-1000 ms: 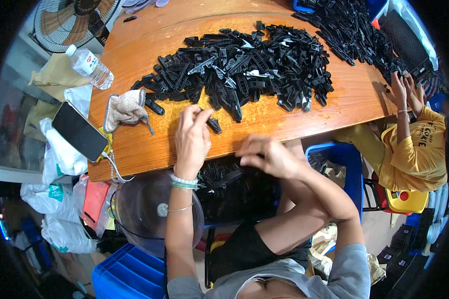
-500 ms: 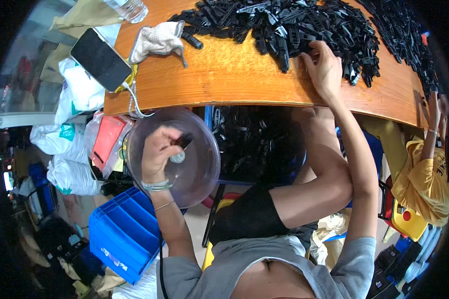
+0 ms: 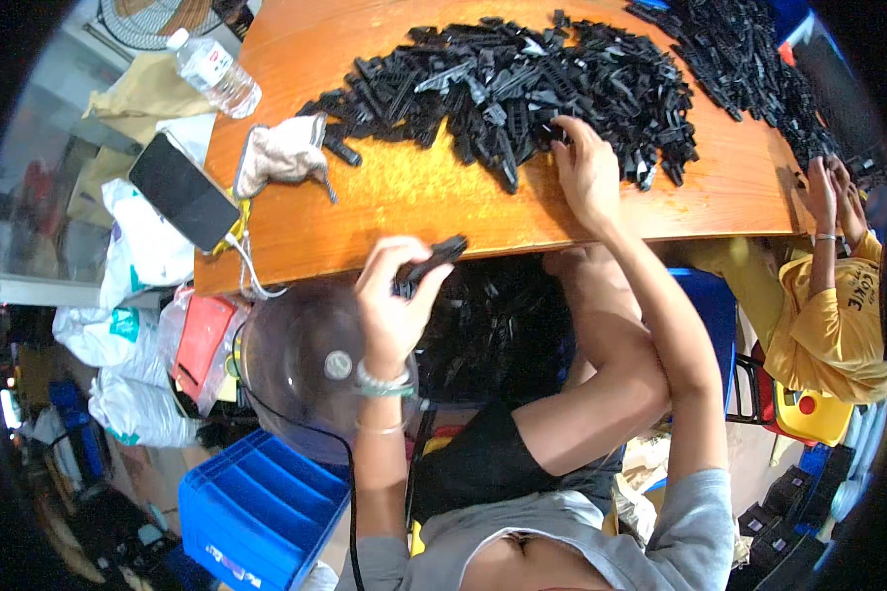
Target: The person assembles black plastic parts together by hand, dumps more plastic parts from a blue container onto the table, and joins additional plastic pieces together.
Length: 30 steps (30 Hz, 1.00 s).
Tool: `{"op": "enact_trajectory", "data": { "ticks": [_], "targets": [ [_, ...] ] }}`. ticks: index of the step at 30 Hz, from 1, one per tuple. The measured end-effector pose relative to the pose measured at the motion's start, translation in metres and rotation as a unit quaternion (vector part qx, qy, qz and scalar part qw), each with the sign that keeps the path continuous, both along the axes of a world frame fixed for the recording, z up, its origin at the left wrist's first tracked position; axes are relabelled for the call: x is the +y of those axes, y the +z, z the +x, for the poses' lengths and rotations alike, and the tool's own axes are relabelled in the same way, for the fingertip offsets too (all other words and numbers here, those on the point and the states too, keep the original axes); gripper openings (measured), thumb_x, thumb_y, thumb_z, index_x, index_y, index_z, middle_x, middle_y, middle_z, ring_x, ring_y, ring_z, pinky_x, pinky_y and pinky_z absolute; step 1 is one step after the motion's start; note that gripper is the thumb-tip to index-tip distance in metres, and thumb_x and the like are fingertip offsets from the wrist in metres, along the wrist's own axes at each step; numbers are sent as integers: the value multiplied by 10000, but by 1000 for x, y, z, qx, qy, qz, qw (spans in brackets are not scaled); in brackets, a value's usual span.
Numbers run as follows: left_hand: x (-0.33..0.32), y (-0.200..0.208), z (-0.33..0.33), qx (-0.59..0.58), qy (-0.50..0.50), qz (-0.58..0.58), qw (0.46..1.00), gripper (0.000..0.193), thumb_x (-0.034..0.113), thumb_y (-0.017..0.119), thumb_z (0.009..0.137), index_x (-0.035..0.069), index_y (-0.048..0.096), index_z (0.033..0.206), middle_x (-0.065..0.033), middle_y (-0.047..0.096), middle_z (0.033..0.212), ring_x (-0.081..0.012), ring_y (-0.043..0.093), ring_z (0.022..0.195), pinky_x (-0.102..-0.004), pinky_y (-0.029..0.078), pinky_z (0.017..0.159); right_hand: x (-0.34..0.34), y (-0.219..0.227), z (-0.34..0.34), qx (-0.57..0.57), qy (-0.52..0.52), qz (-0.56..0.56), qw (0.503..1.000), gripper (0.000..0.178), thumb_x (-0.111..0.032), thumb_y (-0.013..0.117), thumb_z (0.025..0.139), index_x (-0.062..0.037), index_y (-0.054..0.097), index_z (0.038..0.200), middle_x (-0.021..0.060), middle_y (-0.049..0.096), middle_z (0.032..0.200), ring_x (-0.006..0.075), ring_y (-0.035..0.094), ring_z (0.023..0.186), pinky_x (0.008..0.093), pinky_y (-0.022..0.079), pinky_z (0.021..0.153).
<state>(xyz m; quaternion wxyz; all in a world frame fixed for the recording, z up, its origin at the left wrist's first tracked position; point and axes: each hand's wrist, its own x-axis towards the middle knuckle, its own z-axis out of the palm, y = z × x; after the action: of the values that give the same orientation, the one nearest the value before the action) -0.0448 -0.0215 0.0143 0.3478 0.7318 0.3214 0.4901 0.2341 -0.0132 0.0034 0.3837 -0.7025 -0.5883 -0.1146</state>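
Observation:
My left hand [image 3: 396,300] is raised at the table's front edge. Between its thumb and fingers it grips a small, long black plastic piece [image 3: 443,254]; whether more lie in the palm is hidden. My right hand [image 3: 589,177] reaches over the table with thumb and forefinger apart. Its fingertips are at the near edge of a wide heap of black plastic pieces [image 3: 503,89], and nothing shows held in them. Under my left hand stands a see-through round tub [image 3: 296,345] with a pale round disc [image 3: 338,365] showing in it.
On the wooden table [image 3: 384,217] lie a cloth glove [image 3: 281,158], a phone [image 3: 182,192] with a white cable, and a water bottle [image 3: 217,74]. A blue crate [image 3: 261,502] stands lower left. At right a person in a yellow shirt [image 3: 828,325] handles another black heap [image 3: 739,69].
My left hand has risen from over the tub to the table edge, still holding black plastic. My right hand stays by the heap. The whole view has shifted.

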Motion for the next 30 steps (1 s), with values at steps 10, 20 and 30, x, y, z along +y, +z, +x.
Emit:
{"op": "enact_trajectory", "data": {
  "ticks": [10, 20, 30],
  "targets": [
    [40, -6, 55, 94, -150, 71, 982, 247, 8, 737, 706, -10, 634, 929, -117, 596, 942, -294, 568, 894, -372, 477, 798, -57, 34, -33, 494, 198, -253, 808, 329, -99, 583, 928, -34, 583, 1250, -3, 638, 925, 52, 558, 806, 202, 470, 724],
    [42, -4, 55, 138, -98, 36, 985, 205, 19, 745, 690, -22, 676, 879, -102, 565, 866, -257, 518, 832, -350, 452, 744, -59, 17, -18, 337, 207, -214, 893, 265, -48, 737, 756, -29, 718, 1019, 72, 611, 918, 194, 569, 899, 295, 445, 820],
    [46, -2, 59, 134, -141, 43, 980, 240, 94, 778, 709, -15, 682, 900, -84, 603, 856, -236, 557, 814, -346, 468, 731, -59, 21, -25, 225, 278, -199, 913, 251, -92, 736, 744, -29, 711, 986, 95, 602, 958, 262, 559, 954, 365, 423, 874]
  ]
}}
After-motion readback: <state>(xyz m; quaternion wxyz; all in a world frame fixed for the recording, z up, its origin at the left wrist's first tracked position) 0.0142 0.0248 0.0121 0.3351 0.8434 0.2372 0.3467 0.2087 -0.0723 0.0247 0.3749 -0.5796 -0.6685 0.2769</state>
